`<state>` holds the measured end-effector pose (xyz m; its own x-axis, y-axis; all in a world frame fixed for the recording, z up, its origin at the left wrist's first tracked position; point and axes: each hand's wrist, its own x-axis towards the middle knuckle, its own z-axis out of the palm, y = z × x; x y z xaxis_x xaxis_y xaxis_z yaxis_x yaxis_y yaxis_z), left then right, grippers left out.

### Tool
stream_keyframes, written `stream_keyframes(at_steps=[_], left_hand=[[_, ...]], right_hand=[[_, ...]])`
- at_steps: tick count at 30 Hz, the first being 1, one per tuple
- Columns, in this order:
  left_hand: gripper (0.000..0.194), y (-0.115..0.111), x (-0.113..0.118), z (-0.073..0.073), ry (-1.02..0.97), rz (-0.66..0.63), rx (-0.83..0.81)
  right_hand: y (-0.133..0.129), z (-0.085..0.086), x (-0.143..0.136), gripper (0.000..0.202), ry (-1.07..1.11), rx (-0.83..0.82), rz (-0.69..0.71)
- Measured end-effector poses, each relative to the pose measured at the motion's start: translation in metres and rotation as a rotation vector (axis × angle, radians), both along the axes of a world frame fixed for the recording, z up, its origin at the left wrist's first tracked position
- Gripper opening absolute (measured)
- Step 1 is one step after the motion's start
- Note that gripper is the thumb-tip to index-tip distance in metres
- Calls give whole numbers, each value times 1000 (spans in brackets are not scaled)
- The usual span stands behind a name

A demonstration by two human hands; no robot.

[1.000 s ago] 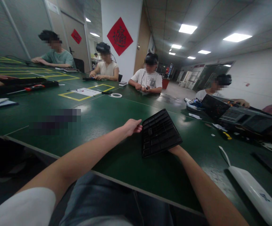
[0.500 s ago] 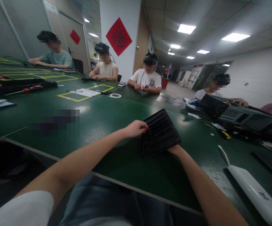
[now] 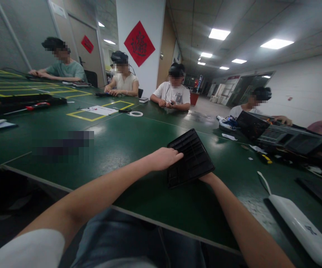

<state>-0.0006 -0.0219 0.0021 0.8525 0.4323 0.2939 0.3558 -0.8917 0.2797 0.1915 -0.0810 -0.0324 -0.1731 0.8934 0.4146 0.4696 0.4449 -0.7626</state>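
Observation:
A black keyboard (image 3: 194, 154) is tilted up off the green table (image 3: 138, 141) in front of me. My left hand (image 3: 165, 158) lies on its left part, fingers over the keys. My right hand (image 3: 208, 178) is mostly hidden under the keyboard's near right edge and holds it up from below.
A white router-like device (image 3: 303, 227) with an antenna lies at the near right. An opened laptop (image 3: 283, 136), a yellow-handled tool (image 3: 265, 159) and paper scraps lie to the right. Several seated people work around the far side. A tape roll (image 3: 136, 114) lies at centre left.
My left hand has moved right from beside the keyboard onto its keys. The keyboard stays tilted, held by my right hand.

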Motion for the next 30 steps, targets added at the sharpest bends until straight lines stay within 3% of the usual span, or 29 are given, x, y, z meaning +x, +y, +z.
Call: stream_keyframes(at_steps=[6,11,16,19,30], left_hand=[[14,11,1,-2,-53,119,-123],[30,14,7,-7,-52,228,-104],[12,12,5,-7,-112,154,-140],[14,12,2,-4,-127,102,-175],[15,15,2,-9,-148,-56,22]], right_hand=[[4,-5,3,62,19,34,28],[3,-5,5,65,-2,-19,60],[2,0,0,60,56,3,34],[2,1,-2,58,68,31,7],[0,3,-4,55,115,-5,2]])
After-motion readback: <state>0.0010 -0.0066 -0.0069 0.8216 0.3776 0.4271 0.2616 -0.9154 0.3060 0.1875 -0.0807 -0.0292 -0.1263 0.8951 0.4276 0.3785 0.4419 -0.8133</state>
